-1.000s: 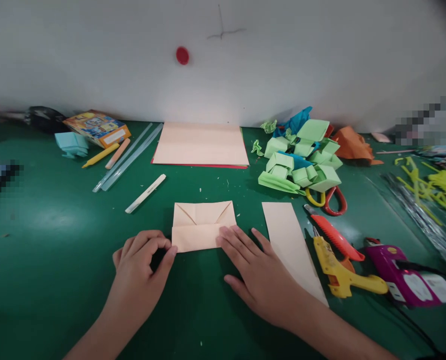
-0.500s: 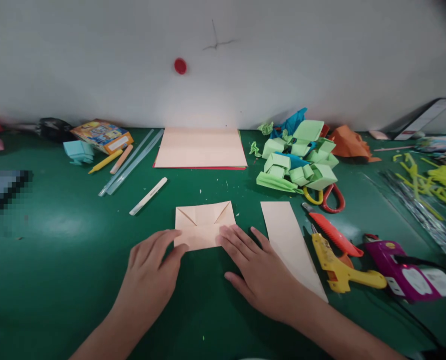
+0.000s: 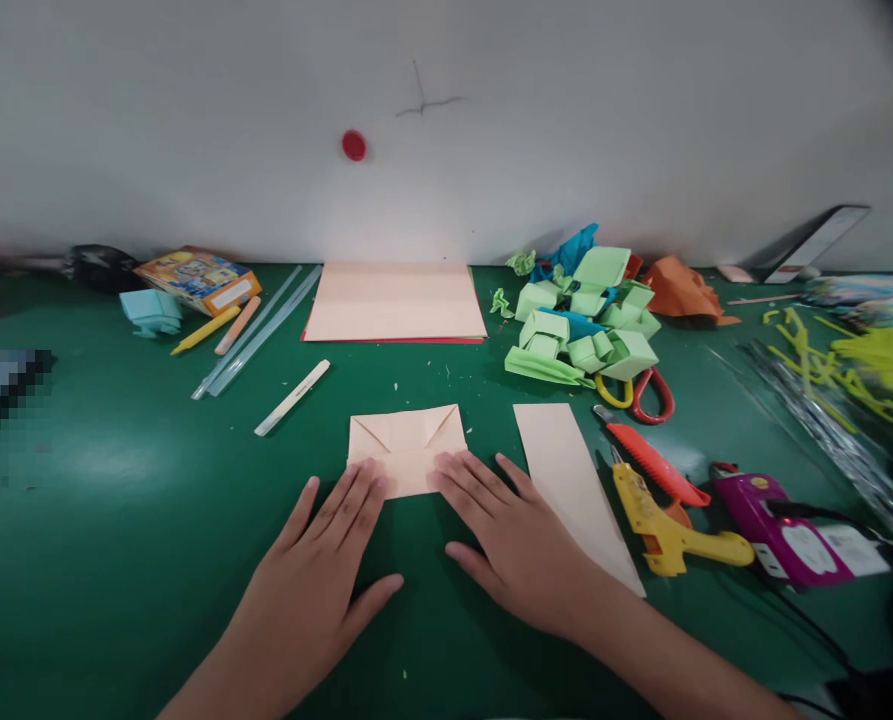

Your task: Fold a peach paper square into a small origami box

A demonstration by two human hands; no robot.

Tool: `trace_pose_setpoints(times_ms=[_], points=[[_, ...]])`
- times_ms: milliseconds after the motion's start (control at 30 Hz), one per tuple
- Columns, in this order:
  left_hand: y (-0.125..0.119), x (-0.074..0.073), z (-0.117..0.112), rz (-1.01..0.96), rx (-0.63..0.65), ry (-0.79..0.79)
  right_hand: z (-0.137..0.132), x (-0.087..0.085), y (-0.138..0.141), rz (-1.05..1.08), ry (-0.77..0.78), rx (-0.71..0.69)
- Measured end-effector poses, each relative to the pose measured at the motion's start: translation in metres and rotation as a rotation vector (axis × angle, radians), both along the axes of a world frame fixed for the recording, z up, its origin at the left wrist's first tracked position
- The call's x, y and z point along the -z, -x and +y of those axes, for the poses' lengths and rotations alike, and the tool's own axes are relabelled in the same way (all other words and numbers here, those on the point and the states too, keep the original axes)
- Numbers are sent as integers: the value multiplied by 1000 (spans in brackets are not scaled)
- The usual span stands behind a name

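Green covering is seen across the counter point(image 3: 101, 520), with a pale wall behind it. At the near middle, a folded peach paper point(image 3: 405, 445) is laid flat, its two upper corners turned in. The left hand point(image 3: 318, 580) is spread flat with the fingers extended, and its fingertips are pressed on the paper's near left edge. The right hand point(image 3: 517, 540) is likewise spread, palm down, with its fingertips laid on the paper's near right edge. Just right of that hand a peach paper strip point(image 3: 566, 480) is placed, and further right an orange knife point(image 3: 652, 462) and a yellow glue gun point(image 3: 663, 525). At the far side a peach sheet point(image 3: 393, 300) is laid, with green folded pieces point(image 3: 585, 325) to its right.
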State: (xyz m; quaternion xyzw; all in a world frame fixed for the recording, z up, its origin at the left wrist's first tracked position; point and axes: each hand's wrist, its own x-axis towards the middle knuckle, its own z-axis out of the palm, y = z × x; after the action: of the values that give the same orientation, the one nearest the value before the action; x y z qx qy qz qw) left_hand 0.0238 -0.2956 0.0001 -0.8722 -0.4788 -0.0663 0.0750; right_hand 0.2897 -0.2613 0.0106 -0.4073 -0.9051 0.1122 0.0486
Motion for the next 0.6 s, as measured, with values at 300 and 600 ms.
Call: trace_pose_setpoints(times_ms=[300,600], points=[[-18,-1,-18,-6,-206,-80,4,-5,-2,-19,13,-31],[-14,-26,-18,-97,-351,-53,3,-2,-2,-28,3,-40]])
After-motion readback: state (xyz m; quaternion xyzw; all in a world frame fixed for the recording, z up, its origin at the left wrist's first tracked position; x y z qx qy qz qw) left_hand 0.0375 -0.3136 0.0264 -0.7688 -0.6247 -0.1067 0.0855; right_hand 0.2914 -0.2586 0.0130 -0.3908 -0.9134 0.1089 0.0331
